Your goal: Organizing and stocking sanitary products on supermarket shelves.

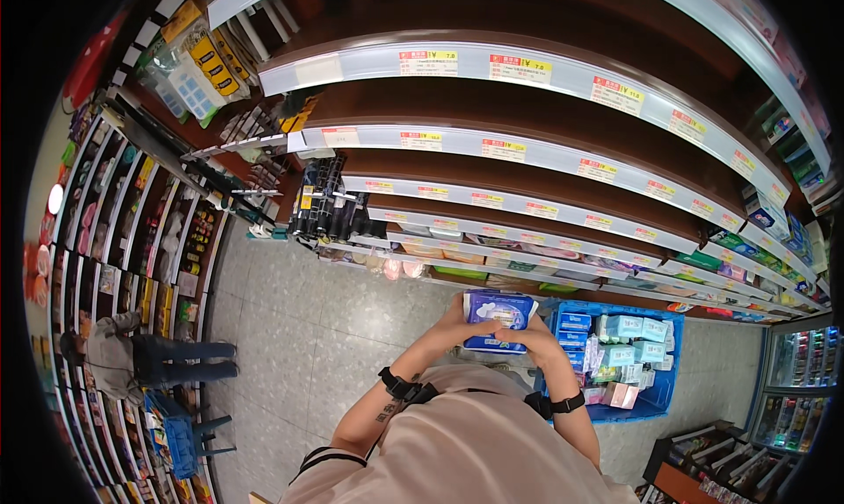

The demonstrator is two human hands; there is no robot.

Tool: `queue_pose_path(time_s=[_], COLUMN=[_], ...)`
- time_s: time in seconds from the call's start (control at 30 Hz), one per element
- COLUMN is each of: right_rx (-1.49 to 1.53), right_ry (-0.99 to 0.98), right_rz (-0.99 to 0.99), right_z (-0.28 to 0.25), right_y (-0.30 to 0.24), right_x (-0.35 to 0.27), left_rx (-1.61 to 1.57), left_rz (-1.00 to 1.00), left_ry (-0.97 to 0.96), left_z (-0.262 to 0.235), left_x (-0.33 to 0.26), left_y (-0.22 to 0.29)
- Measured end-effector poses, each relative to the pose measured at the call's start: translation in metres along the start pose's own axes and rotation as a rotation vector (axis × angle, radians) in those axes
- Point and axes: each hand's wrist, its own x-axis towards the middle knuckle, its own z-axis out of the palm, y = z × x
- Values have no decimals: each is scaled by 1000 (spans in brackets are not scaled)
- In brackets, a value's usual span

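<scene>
Both my hands hold blue plastic-wrapped packs (499, 311) with white print, which look like sanitary pad packs, in front of my body. A second blue edge shows below the upper pack, so there seem to be two together. My left hand (454, 325) is closed around the left side. My right hand (533, 335) grips the right side, its thumb across the front near the left thumb. Just right of my right hand stands a blue plastic crate (665, 397). In it are several light-blue packs (619, 355), dark blue packs (574, 339) and a pink box (621, 395).
Long shelves with price-label strips (523, 150) rise ahead; the upper tiers look bare, and the lower ones hold packs (448, 251). Dark hanging goods (327, 201) are at the shelf's left end. Another person (123, 356) stands far left near a blue basket cart (176, 438).
</scene>
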Motion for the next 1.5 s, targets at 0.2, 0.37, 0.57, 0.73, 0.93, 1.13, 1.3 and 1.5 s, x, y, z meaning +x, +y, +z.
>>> queue_pose_path(time_s=[0.2, 0.37, 0.57, 0.73, 0.93, 1.13, 1.3, 1.5], right_rx=[1, -11, -13, -14, -13, -5, -4, -12], right_ry=[-26, -16, -24, -21, -19, -23, -25, -21], right_rz=[-15, -25, -33, -34, -21, -17, -19, -16], right_z=[6, 11, 10, 13, 11, 9, 7, 8], right_y=[-2, -4, -1, -3, -1, 0, 2, 1], right_x=[1, 0, 1, -1, -2, -2, -1, -1], left_rx=[-10, -19, -13, -25, -25, -28, -21, -22], left_rz=[7, 16, 15, 29, 37, 9, -2, -19], left_ry=[10, 12, 10, 4, 33, 4, 12, 21], left_z=[-3, -3, -2, -2, -4, -1, -2, -2], left_x=[-4, -9, -12, -13, -8, -12, -10, -9], left_y=[1, 5, 9, 7, -4, 2, 0, -2])
